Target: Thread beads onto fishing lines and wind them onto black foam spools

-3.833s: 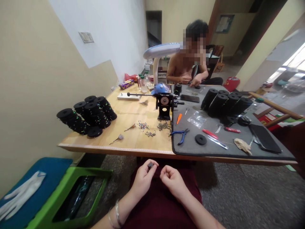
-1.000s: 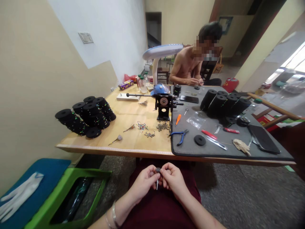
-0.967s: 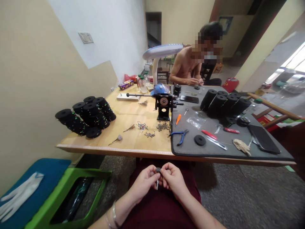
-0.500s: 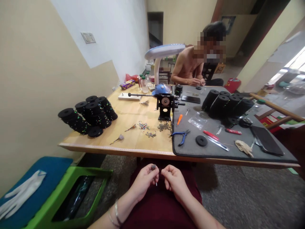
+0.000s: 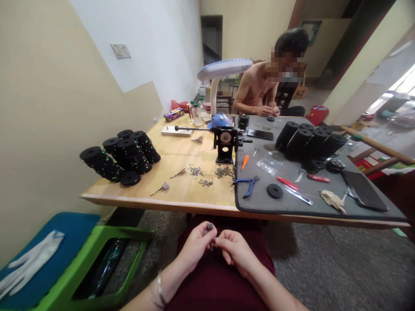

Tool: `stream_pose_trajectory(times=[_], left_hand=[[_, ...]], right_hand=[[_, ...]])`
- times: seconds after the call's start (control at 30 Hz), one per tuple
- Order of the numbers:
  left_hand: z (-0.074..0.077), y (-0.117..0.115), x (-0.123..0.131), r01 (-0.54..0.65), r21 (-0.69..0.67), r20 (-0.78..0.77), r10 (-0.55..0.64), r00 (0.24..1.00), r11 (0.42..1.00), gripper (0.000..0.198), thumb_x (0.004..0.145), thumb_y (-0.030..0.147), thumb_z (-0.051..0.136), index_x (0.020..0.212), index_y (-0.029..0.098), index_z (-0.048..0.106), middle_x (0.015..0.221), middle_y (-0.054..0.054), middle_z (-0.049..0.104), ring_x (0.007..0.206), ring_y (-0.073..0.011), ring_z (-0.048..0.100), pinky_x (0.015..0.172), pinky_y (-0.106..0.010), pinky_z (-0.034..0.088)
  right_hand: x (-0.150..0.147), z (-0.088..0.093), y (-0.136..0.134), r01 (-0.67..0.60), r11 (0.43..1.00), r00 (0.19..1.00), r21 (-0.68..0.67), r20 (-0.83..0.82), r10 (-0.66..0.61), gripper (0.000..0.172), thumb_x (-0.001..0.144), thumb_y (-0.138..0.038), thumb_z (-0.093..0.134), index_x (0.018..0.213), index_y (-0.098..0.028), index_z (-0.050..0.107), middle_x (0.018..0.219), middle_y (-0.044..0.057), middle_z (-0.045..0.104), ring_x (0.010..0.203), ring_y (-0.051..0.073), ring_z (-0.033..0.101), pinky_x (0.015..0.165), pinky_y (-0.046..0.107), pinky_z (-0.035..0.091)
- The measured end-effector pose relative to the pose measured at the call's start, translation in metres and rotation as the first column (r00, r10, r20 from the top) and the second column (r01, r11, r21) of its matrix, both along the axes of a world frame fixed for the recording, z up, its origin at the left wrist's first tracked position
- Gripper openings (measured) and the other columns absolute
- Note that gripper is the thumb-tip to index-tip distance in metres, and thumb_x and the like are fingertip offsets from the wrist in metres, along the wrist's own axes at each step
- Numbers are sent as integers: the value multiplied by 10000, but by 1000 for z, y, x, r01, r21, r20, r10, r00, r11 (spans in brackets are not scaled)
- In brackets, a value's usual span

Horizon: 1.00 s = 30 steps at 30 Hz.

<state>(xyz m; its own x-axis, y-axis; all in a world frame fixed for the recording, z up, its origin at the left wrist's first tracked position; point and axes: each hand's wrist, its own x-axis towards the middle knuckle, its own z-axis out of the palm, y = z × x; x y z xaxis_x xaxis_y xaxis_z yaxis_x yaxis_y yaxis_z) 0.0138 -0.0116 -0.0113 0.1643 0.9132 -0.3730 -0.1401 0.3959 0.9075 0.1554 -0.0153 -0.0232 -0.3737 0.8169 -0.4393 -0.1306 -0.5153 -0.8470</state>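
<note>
My left hand [image 5: 198,238] is closed in front of my lap, pinching a small thin piece with a dark grey rounded end [image 5: 209,226] that pokes out above the thumb. The fingers hide most of it. Fingertips pressed together, my right hand [image 5: 234,247] meets the left fingertips; whatever it pinches is too small to make out. On the table [image 5: 181,199] beyond, two thin-stemmed pieces with tufted ends [image 5: 164,186] lie beside coloured beads [image 5: 196,171] and small metal parts [image 5: 223,172].
A black winding device [image 5: 225,144] stands mid-table under a lamp [image 5: 223,67]. Black spool stacks [image 5: 119,157] stand left, others [image 5: 301,140] right. Blue pliers [image 5: 248,185] and a foam disc [image 5: 275,191] lie on the grey mat [image 5: 259,205]. A person [image 5: 256,88] sits opposite. A green stool [image 5: 136,259] stands lower left.
My right hand has moved left, closing the small gap so its fingertips now meet those of my left hand. The left hand has stayed nearly in place.
</note>
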Motion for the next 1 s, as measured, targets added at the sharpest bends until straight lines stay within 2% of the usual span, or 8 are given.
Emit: stream_pose_trajectory(times=[0.27, 0.47, 0.63, 0.8, 1.0], left_hand=[[8, -1, 3, 0, 62, -59, 4, 998, 998, 284, 712, 406, 672, 702, 167, 521, 573, 57, 481, 488, -79, 436, 481, -199, 341], [4, -2, -2, 84, 211, -236, -33, 971, 974, 176, 785, 322, 598, 732, 167, 533, 604, 32, 512, 551, -109, 490, 549, -222, 404], [1, -4, -6, 146, 294, -381, -25, 924, 945, 146, 812, 289, 561, 737, 165, 547, 617, 20, 533, 567, -119, 499, 556, -224, 401], [3, -5, -6, 192, 314, -457, -29, 889, 930, 162, 821, 293, 549, 730, 160, 567, 614, 19, 542, 564, -114, 474, 541, -214, 374], [3, -7, -5, 199, 308, -486, -25, 873, 930, 212, 815, 322, 562, 673, 166, 539, 563, 32, 518, 517, -103, 434, 503, -207, 341]], right_hand=[[1, -4, 0, 12, 1000, 999, -11, -30, -12, 305, 699, -431, 655, 634, -176, 501, 293, -114, 420, 244, 20, 217, 317, 186, 76], [1, -3, 3, 43, 999, 999, -9, 1, -43, 375, 682, -509, 666, 656, -179, 491, 298, -110, 433, 256, 20, 231, 323, 177, 112], [2, -5, 2, 33, 999, 997, 29, 70, -35, 400, 699, -553, 646, 719, -185, 489, 316, -109, 461, 264, 28, 257, 329, 171, 140], [2, -7, 3, 29, 997, 994, 67, 103, -36, 379, 728, -535, 617, 791, -176, 513, 320, -118, 455, 259, 34, 262, 320, 165, 156], [1, -4, 4, 74, 994, 986, 86, 140, -86, 332, 735, -499, 610, 745, -188, 495, 303, -123, 441, 254, 32, 251, 319, 161, 150]])
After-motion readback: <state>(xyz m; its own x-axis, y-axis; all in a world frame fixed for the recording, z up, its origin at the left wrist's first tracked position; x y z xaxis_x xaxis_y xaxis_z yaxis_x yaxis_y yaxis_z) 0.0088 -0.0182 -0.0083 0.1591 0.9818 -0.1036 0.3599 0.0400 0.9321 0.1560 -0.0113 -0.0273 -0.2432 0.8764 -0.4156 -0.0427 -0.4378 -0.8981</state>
